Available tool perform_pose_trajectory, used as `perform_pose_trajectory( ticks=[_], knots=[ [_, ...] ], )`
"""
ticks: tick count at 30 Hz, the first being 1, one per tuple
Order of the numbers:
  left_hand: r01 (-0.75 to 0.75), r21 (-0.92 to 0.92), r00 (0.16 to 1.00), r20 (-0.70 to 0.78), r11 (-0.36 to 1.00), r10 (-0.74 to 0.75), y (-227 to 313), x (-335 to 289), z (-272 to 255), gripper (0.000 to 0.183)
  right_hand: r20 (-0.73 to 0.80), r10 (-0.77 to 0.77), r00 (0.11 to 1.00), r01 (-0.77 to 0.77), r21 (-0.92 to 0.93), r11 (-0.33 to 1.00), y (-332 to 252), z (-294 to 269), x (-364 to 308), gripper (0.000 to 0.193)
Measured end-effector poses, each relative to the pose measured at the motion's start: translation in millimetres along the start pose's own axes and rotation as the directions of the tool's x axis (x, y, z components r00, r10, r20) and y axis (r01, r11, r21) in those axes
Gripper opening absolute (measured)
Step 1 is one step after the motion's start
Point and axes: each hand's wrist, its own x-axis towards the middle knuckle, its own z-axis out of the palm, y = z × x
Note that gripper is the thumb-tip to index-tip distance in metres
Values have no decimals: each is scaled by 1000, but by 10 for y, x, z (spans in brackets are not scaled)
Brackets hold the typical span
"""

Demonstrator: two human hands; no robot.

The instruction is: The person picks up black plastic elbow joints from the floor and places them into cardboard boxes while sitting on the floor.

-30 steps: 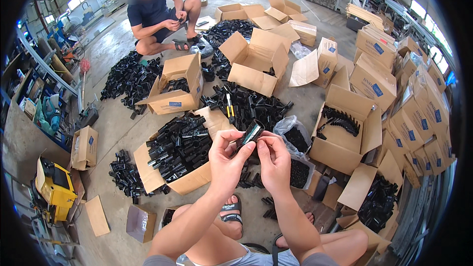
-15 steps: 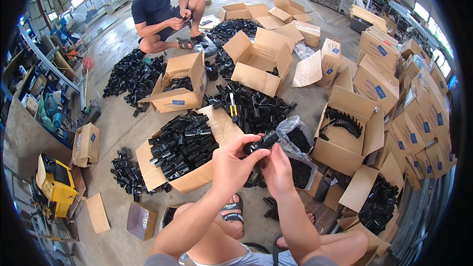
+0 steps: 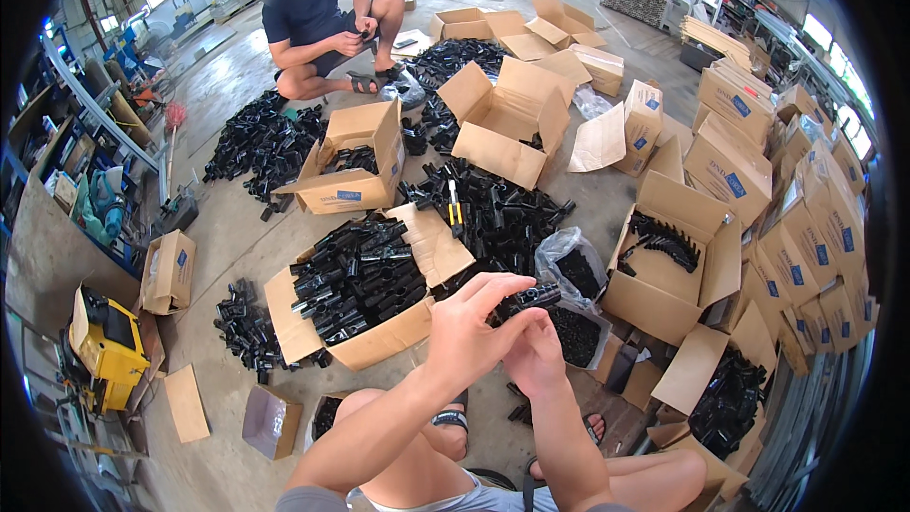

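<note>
Held out over my knees is a short black tube fitting (image 3: 531, 299). My left hand (image 3: 469, 327) grips it between the thumb and the curled fingers. Just below it, my right hand (image 3: 537, 353) is closed, its fingertips pressed together against my left thumb. What the right fingers pinch, if anything, is hidden. Beyond my hands stand two clear plastic bags (image 3: 578, 337) of small black parts. To the left, an open carton (image 3: 374, 346) is filled with black tube fittings. A yellow-and-black handled tool (image 3: 455, 213) stands in the heap of black fittings (image 3: 507, 204) ahead.
Another person (image 3: 327, 28) squats at the far left, handling a small part beside a pile of black fittings (image 3: 261, 142). On the right, an open carton (image 3: 654, 299) has fittings in a curved row. Stacked cartons (image 3: 806, 246) line the right side. A yellow machine (image 3: 106, 346) stands left.
Both hands have shifted slightly right and down with the fitting. The fitting has turned and sits lower between my left fingers. The view has tilted a little.
</note>
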Motion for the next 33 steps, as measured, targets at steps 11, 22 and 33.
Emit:
perform_pose_trajectory(
  ticks=[11, 22, 33],
  knots=[
    [-72, -2, 996, 53, 997, 72, 90, -76, -81, 34, 46, -4, 999, 7, -55, 998, -22, 24, -160, 46],
    [-73, -70, 980, 179, 995, 84, 209, -12, -17, 42, -395, -426, 814, 131, -589, 797, -1321, -25, -1002, 23],
    [419, -139, 782, 557, 897, -279, -46, -399, 41, 24, -456, -815, 357, -888, -436, -146, -2769, -1488, -3728, 42]
  ],
)
